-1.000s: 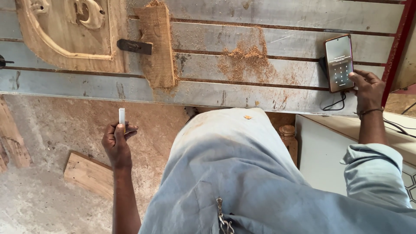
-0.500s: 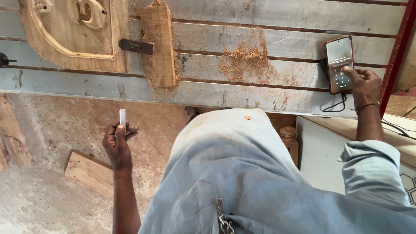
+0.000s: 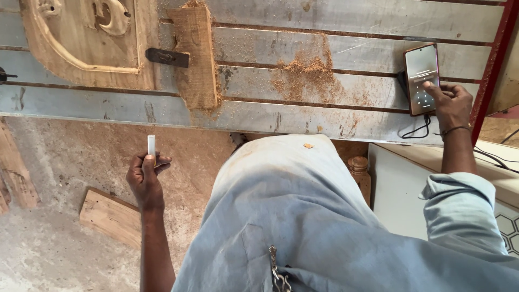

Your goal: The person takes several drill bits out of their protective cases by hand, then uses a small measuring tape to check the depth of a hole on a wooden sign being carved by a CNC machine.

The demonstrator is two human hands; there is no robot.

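Slatted bench (image 3: pixel 335 116): right hand (image 3: pixel 453 105) taps phone (image 3: pixel 421 78).

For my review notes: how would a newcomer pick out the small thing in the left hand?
Below the slatted workbench, over the dusty floor, the left hand pinches a small white stick upright. It is the only white, slim piece there; the nearby floor plank is flat brown wood.

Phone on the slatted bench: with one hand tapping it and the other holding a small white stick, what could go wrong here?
The phone lies at the bench end near loose sawdust; grit could reach its screen. Its cable hangs over the edge and might snag the right hand. The white stick, pinched only by the left hand, could slip.
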